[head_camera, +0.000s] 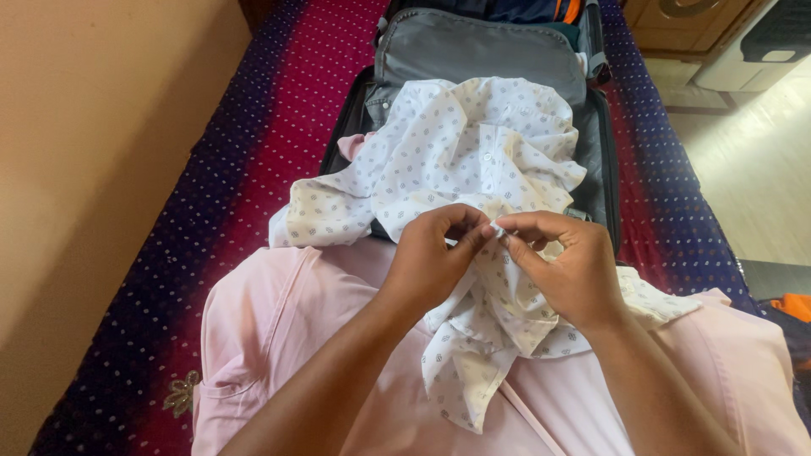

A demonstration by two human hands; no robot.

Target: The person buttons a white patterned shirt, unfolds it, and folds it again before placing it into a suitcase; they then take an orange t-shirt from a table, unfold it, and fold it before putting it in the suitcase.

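1. The place is a bedroom in a home.
2. A bed (279,110) fills the middle of the view, covered with a spread in magenta and deep blue bands dotted with small white spots.
3. An open suitcase (604,160), dark with a grey zipped lining panel, lies on the far part of the bed with folded clothes inside.
4. A plain cream wall (93,143) runs along the left side, right against the bed.
5. At the far right stands wooden furniture (676,21) with a carved front, above a pale tiled floor (752,169).
6. More bright clothing (790,306) lies at the near right edge.
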